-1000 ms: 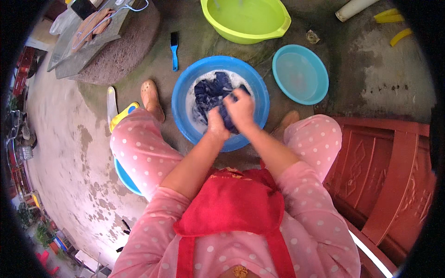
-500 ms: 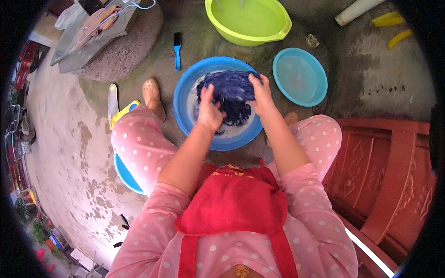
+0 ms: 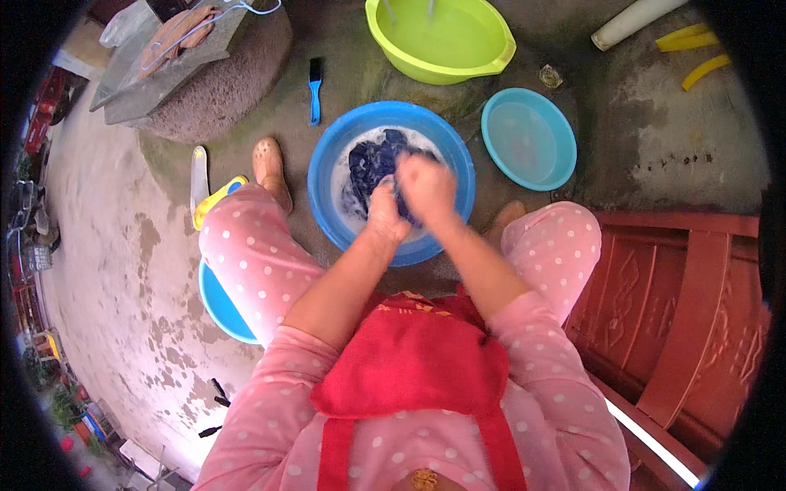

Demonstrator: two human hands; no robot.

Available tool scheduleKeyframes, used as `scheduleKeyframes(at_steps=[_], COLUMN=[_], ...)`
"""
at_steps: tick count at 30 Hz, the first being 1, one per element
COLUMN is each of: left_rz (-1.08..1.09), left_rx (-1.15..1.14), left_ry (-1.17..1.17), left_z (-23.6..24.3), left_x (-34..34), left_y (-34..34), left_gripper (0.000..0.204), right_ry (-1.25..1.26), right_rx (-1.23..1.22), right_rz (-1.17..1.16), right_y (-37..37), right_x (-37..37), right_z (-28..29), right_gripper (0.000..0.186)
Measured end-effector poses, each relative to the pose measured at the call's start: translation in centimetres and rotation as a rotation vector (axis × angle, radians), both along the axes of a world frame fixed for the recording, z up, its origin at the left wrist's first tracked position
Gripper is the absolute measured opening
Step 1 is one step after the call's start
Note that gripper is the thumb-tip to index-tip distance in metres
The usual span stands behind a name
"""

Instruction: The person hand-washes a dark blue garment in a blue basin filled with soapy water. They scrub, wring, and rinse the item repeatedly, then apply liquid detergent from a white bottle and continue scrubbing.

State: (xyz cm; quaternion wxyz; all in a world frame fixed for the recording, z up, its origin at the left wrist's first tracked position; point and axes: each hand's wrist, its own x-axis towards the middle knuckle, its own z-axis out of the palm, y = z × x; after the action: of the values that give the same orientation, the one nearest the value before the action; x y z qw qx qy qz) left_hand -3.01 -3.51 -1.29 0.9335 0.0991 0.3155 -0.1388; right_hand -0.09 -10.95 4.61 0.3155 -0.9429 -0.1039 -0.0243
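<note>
A dark navy cloth point(image 3: 372, 164) lies bunched in sudsy water inside a blue basin point(image 3: 326, 139) between my feet. My left hand point(image 3: 387, 213) is closed on a fold of it at the basin's near side. Pressed close beside it, my right hand point(image 3: 426, 188) is curled into a fist over the cloth and a little blurred by motion. A bit of dark fabric shows between the two hands; the rest of what they grip is hidden by the fingers.
Beyond the basin stand a lime-green tub point(image 3: 442, 41) of water and a smaller turquoise basin point(image 3: 530, 139). A blue-handled brush point(image 3: 315, 92) lies at the left. Insoles point(image 3: 200, 188) rest near my left shoe point(image 3: 268, 168). Reddish carved wood point(image 3: 671, 319) stands at right.
My hands have come together from holding the cloth spread apart. The cloth has dropped lower into the suds, more of it bunched at the left, and my right hand has closed into a fist.
</note>
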Motion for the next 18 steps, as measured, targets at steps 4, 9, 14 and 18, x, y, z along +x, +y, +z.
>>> scheduleKeyframes(at_steps=[4,9,14,18], left_rz=[-0.007,-0.019,-0.136,-0.227], left_rx=[0.127,0.116,0.280,0.036], left_ry=[0.072,0.175,-0.011,-0.128], left_z=[-1.4,0.0,2.4,5.5], left_x=[0.1,-0.6,0.0,1.9], left_y=[-0.3,0.4,-1.1,2.7], left_gripper=[0.036,0.035,0.038,0.050], right_ry=[0.142,0.083,0.401,0.658], right_rx=[0.278,0.054,0.184,1.061], right_rz=[-0.016,0.006,-0.241,-0.013], right_y=[-0.7,0.2,-4.5,-5.1], right_x=[0.3,-1.3,4.9,4.0], right_z=[-4.4,-3.7,-6.2,-4.5], right_gripper=[0.035,0.040,0.038,0.044])
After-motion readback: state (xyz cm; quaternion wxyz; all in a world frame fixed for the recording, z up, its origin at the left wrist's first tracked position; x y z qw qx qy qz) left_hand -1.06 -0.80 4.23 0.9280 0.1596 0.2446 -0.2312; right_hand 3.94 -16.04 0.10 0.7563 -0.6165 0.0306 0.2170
